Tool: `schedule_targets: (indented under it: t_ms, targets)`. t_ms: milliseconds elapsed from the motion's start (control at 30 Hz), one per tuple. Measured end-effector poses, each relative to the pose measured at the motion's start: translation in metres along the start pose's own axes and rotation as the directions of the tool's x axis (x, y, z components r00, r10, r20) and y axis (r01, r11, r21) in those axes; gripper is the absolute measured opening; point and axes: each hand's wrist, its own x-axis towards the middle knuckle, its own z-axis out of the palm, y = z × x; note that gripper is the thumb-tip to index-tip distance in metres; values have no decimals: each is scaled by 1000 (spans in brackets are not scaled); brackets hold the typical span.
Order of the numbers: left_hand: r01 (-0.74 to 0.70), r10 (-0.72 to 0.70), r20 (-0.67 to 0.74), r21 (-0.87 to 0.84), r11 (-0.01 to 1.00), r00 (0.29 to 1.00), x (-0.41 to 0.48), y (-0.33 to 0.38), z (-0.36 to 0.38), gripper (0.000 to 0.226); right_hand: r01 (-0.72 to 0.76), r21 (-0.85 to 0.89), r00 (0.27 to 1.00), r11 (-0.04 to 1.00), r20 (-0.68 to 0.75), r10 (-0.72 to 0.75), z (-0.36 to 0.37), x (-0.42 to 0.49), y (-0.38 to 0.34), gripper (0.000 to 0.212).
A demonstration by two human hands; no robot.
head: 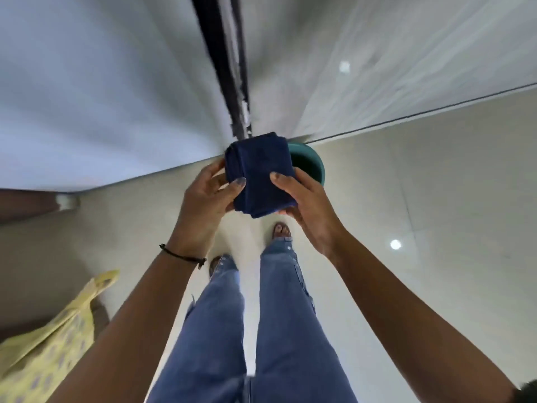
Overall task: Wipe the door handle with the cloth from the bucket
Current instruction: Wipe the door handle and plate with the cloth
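A folded dark blue cloth (259, 170) is held in front of me at mid-frame. My left hand (203, 205) grips its left side with the thumb on top. My right hand (305, 207) holds the right and lower edge. Just behind the cloth a teal bucket (309, 165) stands on the floor, mostly hidden by the cloth and my right hand. No door handle shows in the view.
A white door or panel (101, 97) rises on the left, with a dark vertical gap (229, 68) beside a glossy wall (377, 68) on the right. My legs in jeans (247, 315) stand on a pale tiled floor (421, 199). A person in yellow clothing (43, 344) is at lower left.
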Motion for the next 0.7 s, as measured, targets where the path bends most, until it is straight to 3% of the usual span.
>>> schedule_targets:
  t_ms: [200,333,500,600,700]
  targets:
    - [-165,170,-82,55,985,982,-119,24,-106,40,34,-121,987,992,159,-15,118,-81,14,37]
    - [-234,241,-115,73,970,964,-170,24,-210,45,42,-72,965,996,261,-22,215,-113,52,32]
    - [-306,288,-299,-14,952,910,-235,25,-352,34,60,8,932,998,357,-59,361,-153,99,43]
    - [-360,326,-339,-38,932,882,-262,37,-410,37,9,32,897,999,441,-22,431,-170,106,50]
    - [-452,406,-401,-24,892,822,-265,55,-456,44,13,59,872,998,488,-40,490,-173,97,43]
